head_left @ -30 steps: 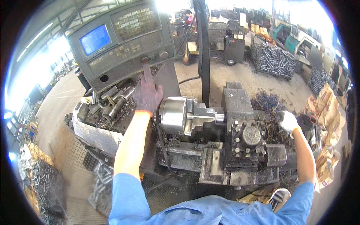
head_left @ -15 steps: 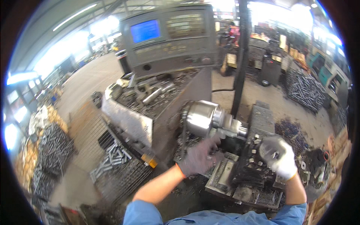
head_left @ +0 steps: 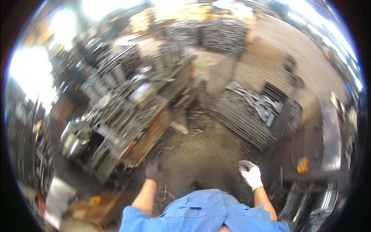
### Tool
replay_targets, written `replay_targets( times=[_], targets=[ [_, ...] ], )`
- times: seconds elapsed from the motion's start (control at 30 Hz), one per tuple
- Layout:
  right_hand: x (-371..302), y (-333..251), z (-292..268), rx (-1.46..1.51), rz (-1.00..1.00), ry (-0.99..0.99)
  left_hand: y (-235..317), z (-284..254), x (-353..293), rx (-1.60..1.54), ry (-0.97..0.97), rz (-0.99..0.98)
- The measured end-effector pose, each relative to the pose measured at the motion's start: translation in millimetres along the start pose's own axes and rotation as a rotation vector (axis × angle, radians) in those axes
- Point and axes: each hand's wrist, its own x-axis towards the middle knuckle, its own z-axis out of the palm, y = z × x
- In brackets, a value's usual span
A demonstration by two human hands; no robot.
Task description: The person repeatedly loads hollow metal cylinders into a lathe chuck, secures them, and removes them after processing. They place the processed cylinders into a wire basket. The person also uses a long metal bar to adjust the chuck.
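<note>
My left hand [head_left: 153,171], in a dark grey glove with an orange cuff, hangs low beside the front of a workbench [head_left: 148,137]. Motion smears its fingers, and I cannot make out anything in them. My right hand [head_left: 251,174] wears a white glove with a greyish palm side. Its fingers are curled in loosely, with nothing visible in them. It is held over the dark floor, apart from a wire-mesh crate [head_left: 241,125] just beyond it. Inside the crate lie several short metal bars [head_left: 259,103].
Blurred metal parts and a short tube [head_left: 106,132] crowd the workbench at left. Stained floor [head_left: 205,149] lies between bench and crate. Farther off are stacked metal pieces [head_left: 224,34]. At right stand a pale metal panel [head_left: 331,133] and a small yellow object [head_left: 302,165].
My view has swung left, from the lathe to the bench and mesh crate. Both hands have come away from the machine and dropped to either side of my body.
</note>
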Motion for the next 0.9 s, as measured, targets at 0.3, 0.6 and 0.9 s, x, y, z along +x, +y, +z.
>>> replay_targets(
  times=[0.3, 0.6, 0.9],
  targets=[
    [153, -160, 141, -0.304, -0.575, -0.619, -124, -264, -122, -0.461, 1.473, -0.518],
    [256, -241, 240, -0.293, -0.909, -0.803, -151, -297, -161, -0.202, 1.571, -0.429],
    [388, -372, 280, -0.168, -1.112, -0.888, -136, -307, -160, -0.540, 1.537, -0.548]
  ],
)
